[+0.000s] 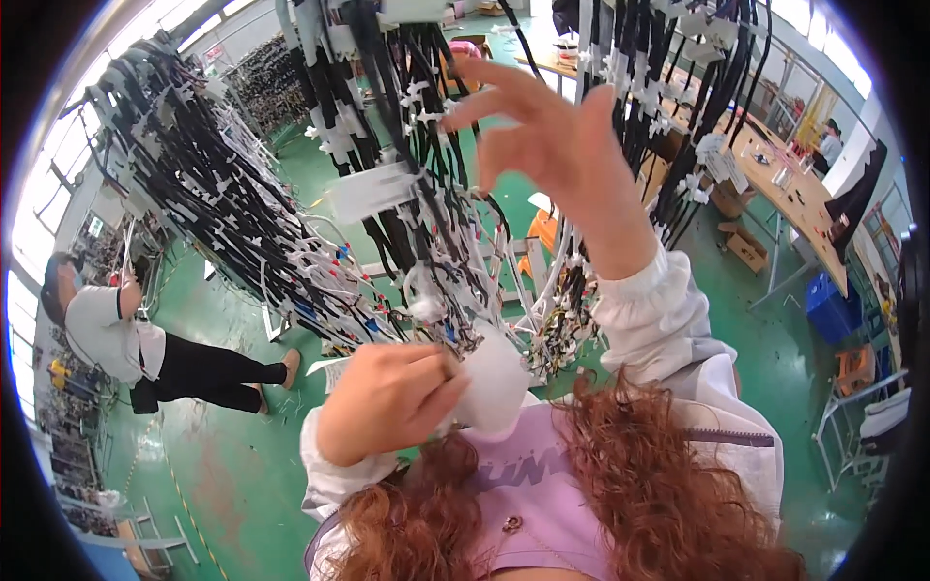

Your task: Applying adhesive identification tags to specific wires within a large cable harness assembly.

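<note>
At the far left a co-worker (126, 339) in a grey top and black trousers stands on the green floor (232, 465), beside a rack of cables. Next to this person, a long row of black cable harnesses (213, 203) with white clips hangs in a slope from the upper left down toward the middle.

The left hand (387, 397) is clenched around a white roll of tape (494, 382), held just under the lower ends of the hanging harnesses. The roll touches the thumb and the bent fingers, and it sits close above the person's lilac shirt.

The right hand (542, 136) is raised and released, with fingers spread and slightly curled, among the central bundle of black wires (417, 116). It holds nothing I can see; the fingertips are near a white clip.

At the right edge a long wooden workbench (794, 194) stands with small items on it.
</note>
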The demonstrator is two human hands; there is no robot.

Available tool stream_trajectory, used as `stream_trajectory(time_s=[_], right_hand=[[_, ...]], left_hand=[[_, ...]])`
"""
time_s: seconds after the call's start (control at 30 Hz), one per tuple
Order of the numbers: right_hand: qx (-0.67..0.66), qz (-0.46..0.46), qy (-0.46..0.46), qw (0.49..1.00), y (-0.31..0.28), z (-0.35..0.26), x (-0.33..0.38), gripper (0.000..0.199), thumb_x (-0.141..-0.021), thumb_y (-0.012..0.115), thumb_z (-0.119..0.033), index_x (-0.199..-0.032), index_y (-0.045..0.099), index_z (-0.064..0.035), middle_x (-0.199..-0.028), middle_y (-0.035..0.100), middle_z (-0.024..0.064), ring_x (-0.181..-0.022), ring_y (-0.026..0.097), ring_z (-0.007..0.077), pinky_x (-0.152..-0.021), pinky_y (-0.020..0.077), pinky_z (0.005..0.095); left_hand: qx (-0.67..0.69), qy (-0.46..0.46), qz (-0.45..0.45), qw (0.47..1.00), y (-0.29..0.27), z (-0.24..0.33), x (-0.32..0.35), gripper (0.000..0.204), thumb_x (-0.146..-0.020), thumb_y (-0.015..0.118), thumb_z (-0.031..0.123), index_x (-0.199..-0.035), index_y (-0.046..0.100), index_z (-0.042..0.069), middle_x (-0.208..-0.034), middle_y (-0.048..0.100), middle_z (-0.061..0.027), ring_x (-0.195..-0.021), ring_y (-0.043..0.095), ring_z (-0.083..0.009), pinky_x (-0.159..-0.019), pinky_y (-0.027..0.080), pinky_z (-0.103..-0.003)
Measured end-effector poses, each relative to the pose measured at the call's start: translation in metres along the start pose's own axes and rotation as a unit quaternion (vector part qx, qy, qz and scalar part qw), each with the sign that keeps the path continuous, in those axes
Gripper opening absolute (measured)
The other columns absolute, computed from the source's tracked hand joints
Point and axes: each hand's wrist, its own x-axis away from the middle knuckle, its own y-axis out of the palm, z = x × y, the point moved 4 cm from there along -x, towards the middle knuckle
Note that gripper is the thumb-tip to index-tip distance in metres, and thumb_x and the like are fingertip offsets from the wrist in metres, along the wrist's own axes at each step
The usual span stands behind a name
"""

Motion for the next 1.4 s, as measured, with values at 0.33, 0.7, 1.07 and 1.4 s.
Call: stream_trajectory(time_s=[0.33, 0.7, 1.07, 1.4], right_hand=[[0.401, 0.187, 0.086, 0.893, -0.012, 0.123, 0.045, 0.024, -0.082, 0.062, -0.021, -0.099, 0.061, -0.0034, -0.090, 0.063, 0.0065, -0.076, 0.059, 0.0141, -0.068, 0.0459, 0.0265], [0.367, 0.326, -0.104, 0.865, 0.037, 0.151, 0.036, 0.024, -0.084, 0.051, -0.006, -0.107, 0.047, -0.0018, -0.095, 0.048, 0.0118, -0.078, 0.048, 0.0206, -0.070, 0.0403, 0.0299], [-0.066, 0.209, 0.159, 0.963, -0.006, 0.106, 0.062, 0.030, -0.090, 0.051, -0.030, -0.073, 0.048, -0.0061, -0.052, 0.046, 0.0000, -0.043, 0.046, 0.0066, -0.038, 0.0315, 0.0208], [0.017, 0.094, 0.303, 0.948, 0.007, 0.023, 0.165, 0.027, -0.096, 0.038, -0.022, -0.090, 0.051, 0.0004, -0.053, 0.049, 0.0023, -0.041, 0.048, 0.0090, -0.040, 0.0368, 0.0209]], left_hand=[[0.048, -0.177, 0.009, 0.983, -0.041, -0.028, 0.052, 0.017, -0.079, 0.052, 0.002, -0.063, 0.054, -0.002, -0.057, 0.053, -0.0102, -0.048, 0.051, -0.0238, -0.046, 0.039, -0.031], [0.065, -0.235, 0.148, 0.959, -0.063, -0.016, 0.082, 0.021, -0.082, 0.047, 0.002, -0.064, 0.055, -0.005, -0.053, 0.051, -0.0064, -0.044, 0.044, -0.0117, -0.049, 0.037, -0.023], [-0.023, -0.303, 0.114, 0.946, -0.053, -0.034, 0.076, 0.025, -0.086, 0.049, 0.009, -0.064, 0.053, -0.003, -0.052, 0.048, -0.0077, -0.045, 0.043, -0.0148, -0.046, 0.034, -0.027], [-0.182, -0.374, 0.206, 0.886, -0.054, -0.032, 0.090, 0.024, -0.083, 0.054, 0.018, -0.072, 0.054, -0.004, -0.057, 0.045, -0.0144, -0.051, 0.046, -0.0244, -0.050, 0.035, -0.033]])
